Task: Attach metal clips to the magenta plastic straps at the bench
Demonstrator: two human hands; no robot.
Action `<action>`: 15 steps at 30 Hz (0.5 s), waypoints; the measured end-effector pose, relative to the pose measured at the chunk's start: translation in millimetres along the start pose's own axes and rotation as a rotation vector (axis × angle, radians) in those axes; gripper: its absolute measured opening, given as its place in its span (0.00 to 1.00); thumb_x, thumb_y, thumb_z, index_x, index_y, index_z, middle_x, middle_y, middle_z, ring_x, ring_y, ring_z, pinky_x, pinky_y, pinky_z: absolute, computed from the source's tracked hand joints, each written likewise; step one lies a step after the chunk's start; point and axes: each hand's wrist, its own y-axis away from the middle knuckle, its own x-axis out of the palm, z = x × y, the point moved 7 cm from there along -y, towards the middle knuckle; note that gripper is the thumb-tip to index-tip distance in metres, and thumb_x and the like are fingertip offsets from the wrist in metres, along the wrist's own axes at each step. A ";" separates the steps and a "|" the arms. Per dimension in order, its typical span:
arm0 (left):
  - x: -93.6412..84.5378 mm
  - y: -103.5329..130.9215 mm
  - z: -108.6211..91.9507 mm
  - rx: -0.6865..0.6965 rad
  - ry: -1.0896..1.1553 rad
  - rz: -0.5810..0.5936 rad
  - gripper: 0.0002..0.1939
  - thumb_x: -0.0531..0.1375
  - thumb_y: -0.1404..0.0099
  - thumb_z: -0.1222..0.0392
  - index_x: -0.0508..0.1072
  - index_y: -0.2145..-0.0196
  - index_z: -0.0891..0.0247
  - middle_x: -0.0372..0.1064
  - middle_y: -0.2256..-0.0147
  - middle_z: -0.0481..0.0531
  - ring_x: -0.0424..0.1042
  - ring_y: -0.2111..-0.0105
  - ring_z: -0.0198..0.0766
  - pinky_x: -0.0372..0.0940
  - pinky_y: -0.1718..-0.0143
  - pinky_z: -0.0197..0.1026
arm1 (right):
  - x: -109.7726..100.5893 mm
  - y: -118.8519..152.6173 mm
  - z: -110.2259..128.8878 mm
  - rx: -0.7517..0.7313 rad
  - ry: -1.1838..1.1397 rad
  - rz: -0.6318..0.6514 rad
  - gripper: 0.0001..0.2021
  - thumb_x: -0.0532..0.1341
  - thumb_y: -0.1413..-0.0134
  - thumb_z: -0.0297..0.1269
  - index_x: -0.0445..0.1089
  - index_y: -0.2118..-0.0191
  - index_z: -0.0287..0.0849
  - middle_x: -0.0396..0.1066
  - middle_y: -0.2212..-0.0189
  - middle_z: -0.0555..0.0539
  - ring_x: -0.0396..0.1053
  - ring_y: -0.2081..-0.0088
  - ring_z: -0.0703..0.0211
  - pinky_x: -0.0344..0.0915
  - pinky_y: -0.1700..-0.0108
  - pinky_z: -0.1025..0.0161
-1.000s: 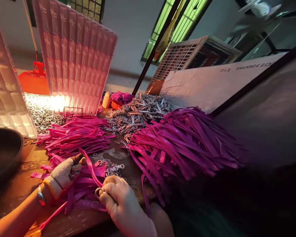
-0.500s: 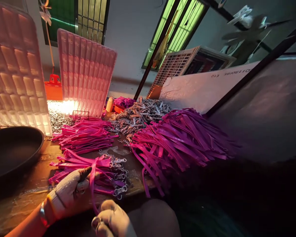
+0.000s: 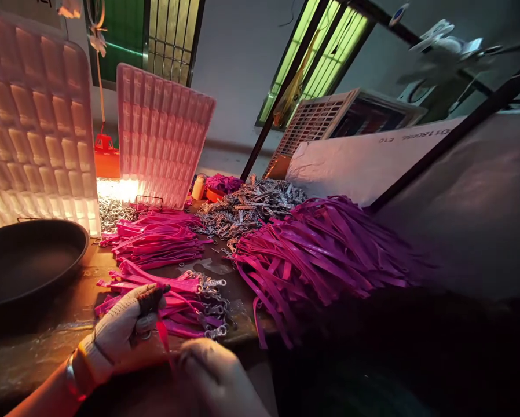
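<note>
My left hand (image 3: 123, 324), in a pale knit glove with dark-stained fingertips, is closed on a narrow pink strap (image 3: 163, 335). The strap hangs down from its fingers towards my right hand (image 3: 212, 368), which is somewhat blurred and curled around the lower end. A small metal ring shows by the left fingers; whether it belongs to the strap I cannot tell. Right behind my left hand lies a bundle of pink straps (image 3: 186, 282) with metal clasps (image 3: 216, 331) at their right ends.
Another strap pile (image 3: 160, 237) lies farther back, and a larger heap (image 3: 312, 249) is to the right. Metal clips (image 3: 260, 200) are mounded behind. A black round pan (image 3: 29, 255) stands left. Ribbed plastic trays (image 3: 164, 133) stand upright near an orange lamp (image 3: 107, 159).
My left hand has lifted slightly and tilted, and the strap's upper loop has dropped from above its fingers. My right hand has shifted up and right. The view has turned slightly left.
</note>
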 end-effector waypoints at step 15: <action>-3.3 59.3 42.6 0.118 -0.347 -0.113 0.25 0.64 0.39 0.38 0.65 0.76 0.63 0.57 0.81 0.44 0.52 0.81 0.29 0.47 0.80 0.34 | 34.7 -33.2 37.5 -0.803 0.892 0.095 0.12 0.52 0.36 0.27 0.73 0.57 0.40 0.68 0.75 0.46 0.61 0.75 0.55 0.48 0.69 0.57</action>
